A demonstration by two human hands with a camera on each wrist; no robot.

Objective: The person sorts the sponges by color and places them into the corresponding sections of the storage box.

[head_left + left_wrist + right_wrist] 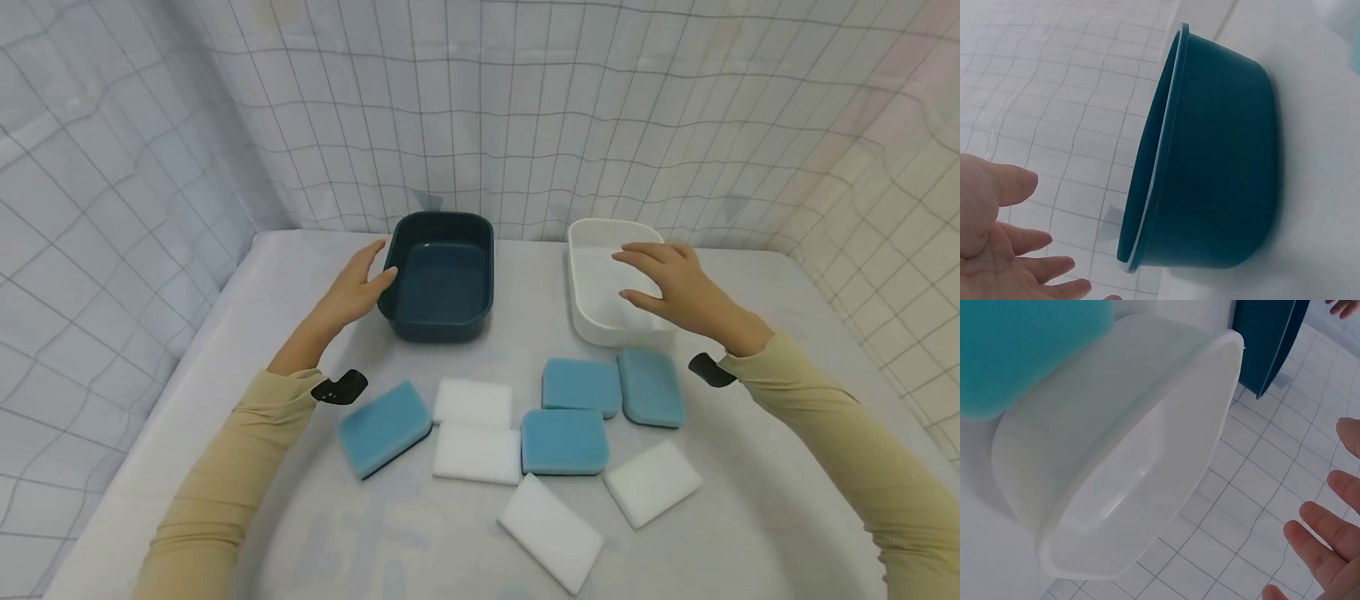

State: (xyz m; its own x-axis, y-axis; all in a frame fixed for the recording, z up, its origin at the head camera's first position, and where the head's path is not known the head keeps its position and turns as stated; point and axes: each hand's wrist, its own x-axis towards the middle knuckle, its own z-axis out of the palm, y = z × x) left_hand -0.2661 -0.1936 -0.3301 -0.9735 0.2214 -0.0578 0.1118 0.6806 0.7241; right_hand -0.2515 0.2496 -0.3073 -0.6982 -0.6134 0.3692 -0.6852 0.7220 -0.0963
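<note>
My left hand (352, 287) hovers at the left side of a dark teal plastic bin (438, 331), fingers extended and thumb apart. In the left wrist view a gap shows between its fingers (1038, 269) and the bin's rim. Over the right part of a white plastic bin (618, 335) is my right hand (678, 287), its fingers loosely spread around nothing. The right wrist view shows those fingers (1319, 550) away from the white rim. Both bins stand upright at the table's back, and the visible floor of each is bare.
In front of the bins lie several blue sponges (564, 442) with dark undersides and several white sponges (476, 452). One blue sponge (386, 427) lies apart on the left. A white grid-patterned curtain (517, 125) hangs behind the white table (315, 533).
</note>
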